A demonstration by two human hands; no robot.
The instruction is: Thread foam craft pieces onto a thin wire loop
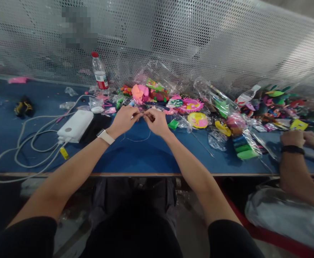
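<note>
My left hand (125, 120) and my right hand (157, 121) meet over the blue table, fingertips pinched and almost touching. A thin pale thread (137, 140) hangs in a loop below them, its ends running up to the fingers. Anything else small between the fingertips is too fine to make out. Just beyond my hands lie pink and orange foam shapes (140, 94). A yellow and pink foam disc (198, 120) and a green piece (173, 124) lie to the right of my right hand.
On the left, a white power bank (76, 125) trails looped white cables (19, 143). A red-capped bottle (100, 73) stands by the perforated metal panel (135, 32). Plastic bags and foam pieces (275, 107) crowd the right, where another person's hand (293, 139) works.
</note>
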